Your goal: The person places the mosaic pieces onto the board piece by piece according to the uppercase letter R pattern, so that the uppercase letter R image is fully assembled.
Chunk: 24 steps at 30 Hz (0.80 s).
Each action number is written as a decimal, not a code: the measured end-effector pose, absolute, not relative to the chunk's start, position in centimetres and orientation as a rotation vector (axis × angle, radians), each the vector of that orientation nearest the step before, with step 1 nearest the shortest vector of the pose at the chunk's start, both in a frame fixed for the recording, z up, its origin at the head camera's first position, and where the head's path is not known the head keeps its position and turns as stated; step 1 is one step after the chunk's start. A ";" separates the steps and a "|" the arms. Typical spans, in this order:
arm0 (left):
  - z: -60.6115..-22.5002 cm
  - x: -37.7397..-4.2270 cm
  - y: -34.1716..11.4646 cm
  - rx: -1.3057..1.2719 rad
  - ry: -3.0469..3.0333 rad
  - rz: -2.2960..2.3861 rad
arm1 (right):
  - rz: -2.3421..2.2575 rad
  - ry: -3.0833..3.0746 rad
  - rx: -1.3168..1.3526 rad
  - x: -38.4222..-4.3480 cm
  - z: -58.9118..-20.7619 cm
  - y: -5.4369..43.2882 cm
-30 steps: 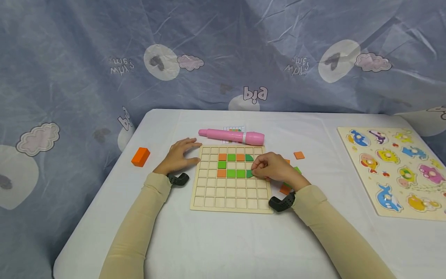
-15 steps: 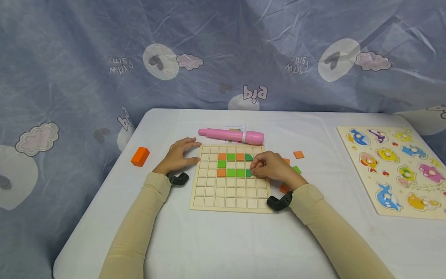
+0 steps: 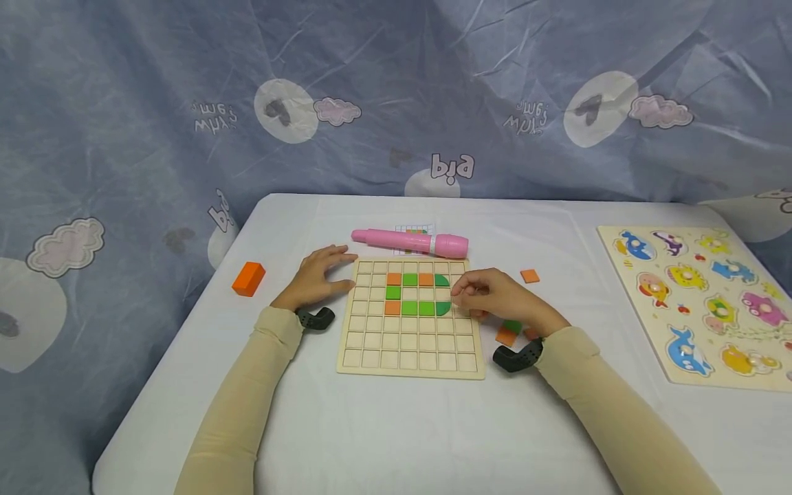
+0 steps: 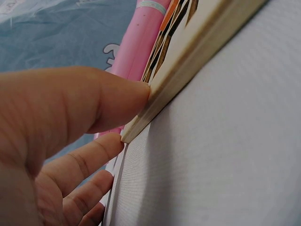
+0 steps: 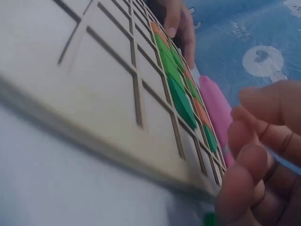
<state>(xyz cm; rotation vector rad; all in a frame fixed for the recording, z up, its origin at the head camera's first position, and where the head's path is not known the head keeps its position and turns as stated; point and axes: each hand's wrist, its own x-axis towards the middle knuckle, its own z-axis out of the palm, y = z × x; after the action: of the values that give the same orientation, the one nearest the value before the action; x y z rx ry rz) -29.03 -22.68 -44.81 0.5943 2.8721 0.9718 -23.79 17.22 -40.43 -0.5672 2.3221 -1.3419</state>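
A wooden grid board (image 3: 408,344) lies mid-table with orange and green square tiles in its upper cells. Two dark green rounded tiles, an upper one (image 3: 442,280) and a lower one (image 3: 443,308), end the two longer rows on the right. My left hand (image 3: 315,278) rests at the board's left side, fingers spread; in the left wrist view its thumb (image 4: 117,101) touches the board edge. Over the board's right edge hovers my right hand (image 3: 498,299), its fingers loosely bent. The right wrist view shows nothing between those fingertips, just apart from the lower rounded tile.
A pink pen-shaped tool (image 3: 408,240) lies across a printed card (image 3: 423,228) behind the board. Loose tiles, including an orange one (image 3: 506,335), lie partly under my right hand. A lone orange tile (image 3: 529,276), an orange block (image 3: 249,279) and an animal puzzle board (image 3: 693,275) sit farther out.
My right hand has let go of the lower dark green tile, which now shows fully in its cell, and has shifted slightly right. My left hand has stayed put.
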 end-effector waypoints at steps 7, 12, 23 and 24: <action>-44.7 -28.8 -22.6 0.583 2.875 0.964 | -1.391 2.352 -0.593 -22.6 -39.8 20.7; -44.6 -28.7 -22.5 0.579 2.870 0.968 | -1.429 2.365 -0.606 -21.3 -40.0 23.6; -44.5 -28.6 -22.5 0.584 2.875 0.969 | -1.493 2.339 -0.720 -19.0 -41.9 29.0; -44.6 -28.7 -22.5 0.586 2.877 0.964 | -1.503 2.326 -0.723 -18.9 -42.1 29.3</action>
<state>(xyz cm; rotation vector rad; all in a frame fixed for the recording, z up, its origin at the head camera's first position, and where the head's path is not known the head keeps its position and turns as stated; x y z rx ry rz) -28.68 -22.53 -44.62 0.5857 2.8772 0.9637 -18.90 29.29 -42.09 -0.7233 2.3261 -1.5027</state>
